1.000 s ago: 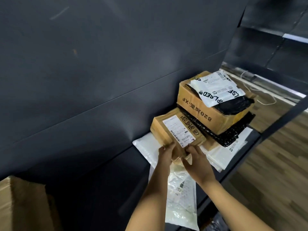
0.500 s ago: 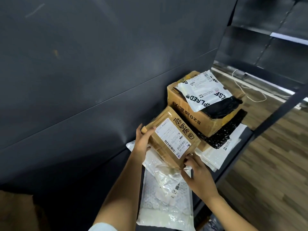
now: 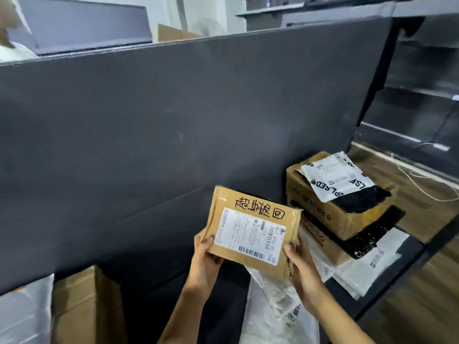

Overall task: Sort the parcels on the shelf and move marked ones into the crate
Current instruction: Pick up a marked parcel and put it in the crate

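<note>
Parcel, marked in ink, is held above the shelf at lower centre, its near corners gripped by the fingers of left hand and right hand. Transfer to a crate, not identified here, is judged pending; the stack at right is judged unsorted.

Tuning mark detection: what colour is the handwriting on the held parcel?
Black, handwritten along the upper part of the brown parcel; shows best in the head view.
</note>
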Demonstrator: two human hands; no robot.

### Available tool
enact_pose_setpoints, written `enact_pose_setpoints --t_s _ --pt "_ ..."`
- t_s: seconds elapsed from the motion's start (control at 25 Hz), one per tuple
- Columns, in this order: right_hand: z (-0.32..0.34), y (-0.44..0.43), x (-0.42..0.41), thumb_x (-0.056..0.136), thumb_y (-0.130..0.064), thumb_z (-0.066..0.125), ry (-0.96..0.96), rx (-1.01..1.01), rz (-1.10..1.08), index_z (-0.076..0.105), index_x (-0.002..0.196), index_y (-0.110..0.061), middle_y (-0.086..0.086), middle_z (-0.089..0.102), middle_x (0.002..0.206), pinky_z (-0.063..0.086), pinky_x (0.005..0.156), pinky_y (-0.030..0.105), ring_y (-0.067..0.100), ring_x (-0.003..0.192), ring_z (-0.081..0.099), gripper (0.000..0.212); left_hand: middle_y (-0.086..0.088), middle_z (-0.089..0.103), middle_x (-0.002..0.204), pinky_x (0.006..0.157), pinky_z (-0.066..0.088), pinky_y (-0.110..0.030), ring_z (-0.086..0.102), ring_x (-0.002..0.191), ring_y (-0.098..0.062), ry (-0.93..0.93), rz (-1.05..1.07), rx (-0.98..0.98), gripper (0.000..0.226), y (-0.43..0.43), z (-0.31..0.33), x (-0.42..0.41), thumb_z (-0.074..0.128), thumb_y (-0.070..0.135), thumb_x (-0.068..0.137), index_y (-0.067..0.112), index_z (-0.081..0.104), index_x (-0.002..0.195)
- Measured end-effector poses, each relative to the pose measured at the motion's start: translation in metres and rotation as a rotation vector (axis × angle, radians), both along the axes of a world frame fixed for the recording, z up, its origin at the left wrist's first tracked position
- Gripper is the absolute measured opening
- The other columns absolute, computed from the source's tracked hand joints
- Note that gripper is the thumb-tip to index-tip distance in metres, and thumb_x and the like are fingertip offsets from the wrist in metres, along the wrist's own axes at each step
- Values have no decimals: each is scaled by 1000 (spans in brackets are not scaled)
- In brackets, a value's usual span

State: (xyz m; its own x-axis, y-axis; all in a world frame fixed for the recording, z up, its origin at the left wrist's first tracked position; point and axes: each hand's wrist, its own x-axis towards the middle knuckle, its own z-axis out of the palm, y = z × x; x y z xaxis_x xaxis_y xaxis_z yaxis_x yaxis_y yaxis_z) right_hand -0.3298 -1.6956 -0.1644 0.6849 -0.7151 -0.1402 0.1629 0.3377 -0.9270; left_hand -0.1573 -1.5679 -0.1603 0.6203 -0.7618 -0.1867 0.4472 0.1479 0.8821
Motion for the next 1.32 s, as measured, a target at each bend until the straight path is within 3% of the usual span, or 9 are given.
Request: enact_pose_setpoints --t_s 0.16,0.32,0.44,0.72,0.84,0.96,1.04,1.16,1.32 --pt "25 0 11 51 -60 79 0 -145 59 38 140 -33 -8 63 125 52 75 22 9 114 60 102 3 66 111 109 38 -47 58 110 -17 -197 -38 110 69 37 25 19 66 56 61 20 48 117" --pt "47 11 30 64 -51 75 -7 -275 165 38 141 -29 -14 67 115 53 71 15 -1 104 63 89 4 65 122 105 42 -42 59 116 -17 -295 -54 145 77 64 46 26 63 57 65 32 38 133" --pt "61 17 31 54 -60 74 -15 -318 193 40 135 -45 -15 60 127 49 84 22 5 117 56 90 -2 63 126 105 42 -44 58 118 -22 -272 -42 135 76 86 55 22 67 50 65 32 39 134" --pt "89 34 8 50 -70 73 -45 -558 373 28 127 -68 -26 38 141 37 99 22 -10 128 36 89 -5 65 121 104 41 -52 56 119 -29 -265 81 69 68 124 68 -11 65 30 59 29 45 124" --pt "90 34 0 50 -63 76 -85 -504 416 30 127 -65 -32 45 134 43 91 19 -14 121 44 90 -4 62 122 97 46 -43 60 112 -19 -322 141 73 68 133 77 -32 64 31 57 32 43 121" --pt "90 35 -5 39 -59 85 -137 -325 540 40 126 -55 -20 63 122 54 79 20 -1 111 60 98 2 54 133 100 47 -40 56 120 -14 -446 195 124 73 150 87 -56 68 42 62 41 34 127" --pt "82 37 -6 46 -47 86 -135 -281 605 46 124 -45 -13 69 113 55 74 19 4 104 65 89 8 49 137 102 45 -37 50 126 -9 -528 233 143 73 163 93 -73 69 45 64 46 32 128" --pt "75 44 -6 82 -5 58 -147 -234 592 50 119 -30 -7 73 99 56 75 19 5 93 68 45 7 43 142 108 38 -33 43 132 -7 -628 279 156 76 182 94 -93 71 39 65 41 31 130" --pt "74 56 -16 70 -8 49 -153 -249 618 50 113 -29 -11 74 92 55 72 19 3 89 68 48 5 42 143 112 34 -36 39 135 -9 -640 296 207 79 198 88 -106 72 39 64 40 30 130"
